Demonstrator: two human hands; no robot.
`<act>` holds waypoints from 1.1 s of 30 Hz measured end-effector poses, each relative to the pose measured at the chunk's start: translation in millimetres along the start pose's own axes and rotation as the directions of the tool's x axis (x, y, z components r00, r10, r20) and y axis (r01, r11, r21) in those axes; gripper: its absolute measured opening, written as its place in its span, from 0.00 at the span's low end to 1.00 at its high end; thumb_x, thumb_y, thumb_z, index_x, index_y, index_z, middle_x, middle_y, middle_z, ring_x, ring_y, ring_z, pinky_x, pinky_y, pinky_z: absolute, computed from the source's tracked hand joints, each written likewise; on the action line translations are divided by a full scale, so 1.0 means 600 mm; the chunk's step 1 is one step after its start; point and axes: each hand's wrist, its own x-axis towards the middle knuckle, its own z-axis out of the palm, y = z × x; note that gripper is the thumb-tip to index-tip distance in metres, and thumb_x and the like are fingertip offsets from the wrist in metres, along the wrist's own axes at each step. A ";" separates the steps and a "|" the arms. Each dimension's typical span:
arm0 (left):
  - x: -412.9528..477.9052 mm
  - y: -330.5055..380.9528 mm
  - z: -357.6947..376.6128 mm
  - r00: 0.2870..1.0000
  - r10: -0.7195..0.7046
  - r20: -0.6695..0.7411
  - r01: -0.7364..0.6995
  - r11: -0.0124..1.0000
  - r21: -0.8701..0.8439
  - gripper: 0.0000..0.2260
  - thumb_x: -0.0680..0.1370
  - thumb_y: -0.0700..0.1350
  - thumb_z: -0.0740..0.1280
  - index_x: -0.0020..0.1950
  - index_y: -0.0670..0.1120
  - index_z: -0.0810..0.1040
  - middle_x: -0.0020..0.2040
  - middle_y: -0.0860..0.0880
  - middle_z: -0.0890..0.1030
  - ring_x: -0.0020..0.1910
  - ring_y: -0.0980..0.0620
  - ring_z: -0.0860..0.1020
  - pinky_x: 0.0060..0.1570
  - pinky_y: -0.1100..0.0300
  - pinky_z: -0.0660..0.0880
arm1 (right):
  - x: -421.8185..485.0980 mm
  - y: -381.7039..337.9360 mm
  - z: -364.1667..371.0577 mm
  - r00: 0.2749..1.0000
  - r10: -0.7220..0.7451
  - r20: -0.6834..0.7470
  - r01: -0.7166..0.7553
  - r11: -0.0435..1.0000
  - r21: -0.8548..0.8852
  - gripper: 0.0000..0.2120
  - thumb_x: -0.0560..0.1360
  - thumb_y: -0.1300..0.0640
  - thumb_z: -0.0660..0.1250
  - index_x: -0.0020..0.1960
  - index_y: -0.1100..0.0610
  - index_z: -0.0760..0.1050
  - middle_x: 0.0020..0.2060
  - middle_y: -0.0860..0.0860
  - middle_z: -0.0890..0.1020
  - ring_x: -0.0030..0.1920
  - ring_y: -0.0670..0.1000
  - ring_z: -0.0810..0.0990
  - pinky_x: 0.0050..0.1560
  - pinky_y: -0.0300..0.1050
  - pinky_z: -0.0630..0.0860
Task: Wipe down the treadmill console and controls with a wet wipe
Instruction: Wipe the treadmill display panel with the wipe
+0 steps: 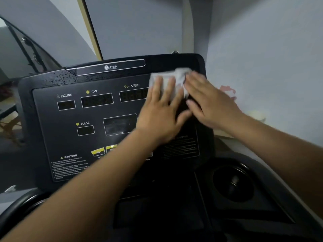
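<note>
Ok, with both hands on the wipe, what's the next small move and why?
Probably slide the crumpled white wet wipe leftward over the SPEED display: the left hand and right hand press it flat at the upper right of the black treadmill console, with the other displays to its left.

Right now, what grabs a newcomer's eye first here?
The left hand and right hand press a white wet wipe on the black treadmill console, upper right, partly covering the SPEED display. Left of them the INCLINE, TIME and PULSE windows sit dark; droplets bead on the top left edge.
</note>
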 end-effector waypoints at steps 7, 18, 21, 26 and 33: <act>-0.073 0.025 0.019 1.000 -0.002 0.020 0.004 0.993 -0.115 0.32 0.81 0.63 0.46 0.80 0.46 0.56 0.81 0.44 0.53 0.79 0.40 0.43 0.76 0.43 0.47 | -0.059 -0.050 0.021 0.995 0.076 -0.065 -0.072 0.996 0.058 0.24 0.80 0.54 0.57 0.73 0.65 0.64 0.74 0.60 0.65 0.77 0.56 0.58 0.76 0.53 0.56; -0.213 0.056 0.077 0.986 0.143 0.082 -0.129 0.979 -0.158 0.28 0.83 0.61 0.50 0.79 0.47 0.60 0.80 0.48 0.57 0.79 0.45 0.49 0.74 0.46 0.51 | -0.210 -0.095 0.056 0.990 -0.020 0.142 0.015 0.999 0.033 0.25 0.78 0.54 0.60 0.72 0.66 0.67 0.73 0.60 0.67 0.76 0.57 0.60 0.71 0.57 0.65; -0.108 0.018 0.050 0.994 0.108 0.030 -0.104 0.989 -0.101 0.29 0.82 0.61 0.47 0.79 0.47 0.58 0.80 0.47 0.55 0.79 0.42 0.46 0.76 0.45 0.48 | -0.111 -0.074 0.027 0.992 0.102 0.079 -0.103 0.995 0.006 0.27 0.80 0.51 0.56 0.73 0.65 0.64 0.74 0.60 0.65 0.77 0.55 0.57 0.73 0.57 0.61; 0.011 -0.069 -0.016 0.998 0.065 -0.010 -0.065 0.998 0.026 0.31 0.80 0.62 0.38 0.80 0.50 0.49 0.81 0.48 0.48 0.79 0.45 0.40 0.77 0.47 0.42 | 0.046 -0.068 0.001 0.972 0.235 0.000 -0.235 0.972 0.002 0.31 0.79 0.46 0.49 0.76 0.64 0.59 0.77 0.58 0.59 0.78 0.52 0.51 0.76 0.50 0.52; -0.041 -0.221 -0.053 0.996 0.004 -0.093 -0.001 1.000 0.023 0.28 0.81 0.62 0.42 0.80 0.53 0.53 0.81 0.49 0.50 0.79 0.47 0.43 0.77 0.49 0.42 | 0.131 -0.160 0.006 0.993 0.117 0.031 -0.117 0.993 0.008 0.30 0.81 0.45 0.50 0.78 0.59 0.55 0.78 0.52 0.54 0.77 0.45 0.45 0.75 0.43 0.46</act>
